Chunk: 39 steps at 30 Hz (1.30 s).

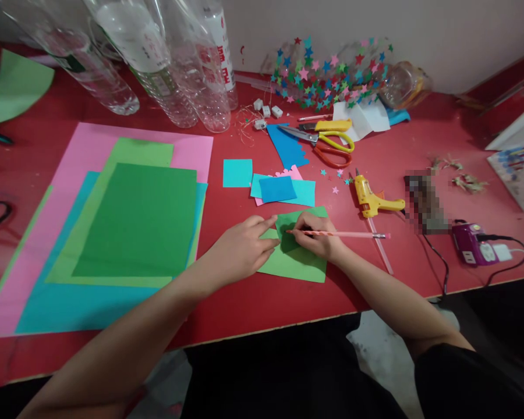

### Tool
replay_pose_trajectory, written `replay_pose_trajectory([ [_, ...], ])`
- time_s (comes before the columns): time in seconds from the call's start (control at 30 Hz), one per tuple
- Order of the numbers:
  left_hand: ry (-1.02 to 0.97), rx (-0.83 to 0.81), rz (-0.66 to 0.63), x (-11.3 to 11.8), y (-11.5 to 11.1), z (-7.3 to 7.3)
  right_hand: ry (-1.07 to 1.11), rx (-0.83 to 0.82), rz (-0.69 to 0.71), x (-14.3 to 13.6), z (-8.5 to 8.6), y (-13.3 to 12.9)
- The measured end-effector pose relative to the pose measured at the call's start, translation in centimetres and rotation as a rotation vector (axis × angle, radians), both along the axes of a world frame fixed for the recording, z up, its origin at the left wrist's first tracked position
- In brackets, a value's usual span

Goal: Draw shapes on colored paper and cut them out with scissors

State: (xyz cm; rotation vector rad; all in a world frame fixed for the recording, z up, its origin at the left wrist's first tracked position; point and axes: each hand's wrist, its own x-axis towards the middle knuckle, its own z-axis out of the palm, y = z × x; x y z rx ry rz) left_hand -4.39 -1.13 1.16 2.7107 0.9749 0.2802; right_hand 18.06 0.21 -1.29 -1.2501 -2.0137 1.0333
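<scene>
On the red table in front of me lies a light green sheet (303,266). My right hand (317,235) grips a pink pencil (353,234), its tip pointing left and close to the sheet's left side. My left hand (248,244) rests over the sheet's left edge with its fingers stretched out and apart. Whether the pencil tip touches the sheet I cannot tell. Just beyond the sheet are a light blue strip (305,193) and a darker blue rectangle (276,190) on top of it, with a turquoise square (237,173) to their left.
A stack of coloured sheets (140,227) covers the left side. Plastic bottles (205,87) and a star-covered bottle (327,75) line the back. Scissors (318,139), a yellow glue gun (373,201), a glue stick (381,247) and a purple power adapter (474,244) lie rightward.
</scene>
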Motion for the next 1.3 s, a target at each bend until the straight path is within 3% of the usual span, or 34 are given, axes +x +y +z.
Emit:
replay_pose_trajectory([
  [1.3, -0.016, -0.022, 0.014, 0.11, -0.13, 0.19, -0.042, 0.067, 0.108, 0.17, -0.56, -0.43],
])
